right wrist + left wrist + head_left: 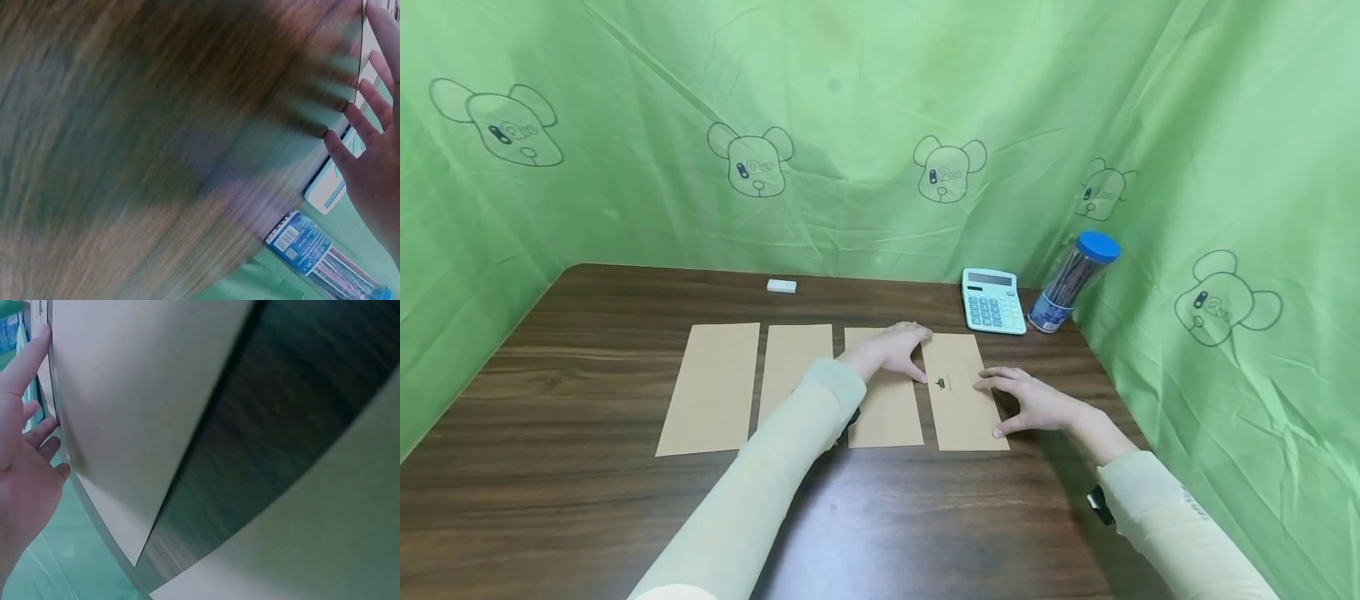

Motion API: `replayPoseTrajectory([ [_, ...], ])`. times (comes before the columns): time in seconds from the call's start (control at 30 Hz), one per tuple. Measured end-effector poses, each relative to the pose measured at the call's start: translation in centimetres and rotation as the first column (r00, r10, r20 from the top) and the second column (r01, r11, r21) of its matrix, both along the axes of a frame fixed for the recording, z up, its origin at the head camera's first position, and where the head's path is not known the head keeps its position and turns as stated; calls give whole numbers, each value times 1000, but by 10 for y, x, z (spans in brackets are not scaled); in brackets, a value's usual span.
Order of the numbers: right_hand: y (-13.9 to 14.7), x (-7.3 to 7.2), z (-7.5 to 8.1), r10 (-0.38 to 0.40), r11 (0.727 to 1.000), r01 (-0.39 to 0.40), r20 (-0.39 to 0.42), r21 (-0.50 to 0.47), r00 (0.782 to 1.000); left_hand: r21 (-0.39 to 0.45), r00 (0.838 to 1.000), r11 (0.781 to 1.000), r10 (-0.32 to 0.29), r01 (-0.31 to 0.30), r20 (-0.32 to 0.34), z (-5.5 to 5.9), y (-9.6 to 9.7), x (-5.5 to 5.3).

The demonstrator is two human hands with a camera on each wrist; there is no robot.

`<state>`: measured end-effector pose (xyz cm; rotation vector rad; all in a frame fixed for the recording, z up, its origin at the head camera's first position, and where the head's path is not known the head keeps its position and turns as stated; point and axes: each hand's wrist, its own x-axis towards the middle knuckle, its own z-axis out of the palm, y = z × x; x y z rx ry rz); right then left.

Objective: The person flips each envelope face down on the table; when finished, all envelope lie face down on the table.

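Observation:
Several flat brown kraft-paper rectangles lie side by side in a row on the table. The rightmost kraft-paper piece (958,417) bears a small black crown and a line of print. At its left edge, my left hand (898,348) spreads thumb and fingers, with the wrist crossing over the neighbouring kraft-paper piece (887,421). My right hand (1030,402) lies along the right edge of the printed piece, fingers spread and fingertips on the paper. In the right wrist view, the right hand's fingers (369,128) reach down to the table beside that paper.
Behind the row stand a light-blue calculator (992,302) and a clear tube with a blue lid (1075,282), full of thin sticks. A small white block (781,286) lies near the back edge. A green curtain (850,125) hangs around the table (550,400).

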<state>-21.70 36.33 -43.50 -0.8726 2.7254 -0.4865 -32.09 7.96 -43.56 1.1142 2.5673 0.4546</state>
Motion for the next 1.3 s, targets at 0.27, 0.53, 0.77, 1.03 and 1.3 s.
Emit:
replayPoseTrajectory([
  [0.27,-1,0,-1,13,1000,-14,-30,-3,999,69,1000,998,0,0,-6,-2,0,-2],
  [0.53,-1,1,-1,43,999,-44,-57,-16,997,159,999,987,19,-11,-49,-5,-1,-2],
  [0.77,1,-2,2,40,998,-39,31,-40,999,176,995,984,37,-19,-97,-2,-4,-2],
  [1.03,1,-4,3,43,999,-42,27,-35,999,174,994,985,28,-9,-108,-2,-3,1],
  [1.3,-1,-3,0,29,999,-29,4,-16,1000,83,995,996,31,-23,-96,-8,-3,3],
])
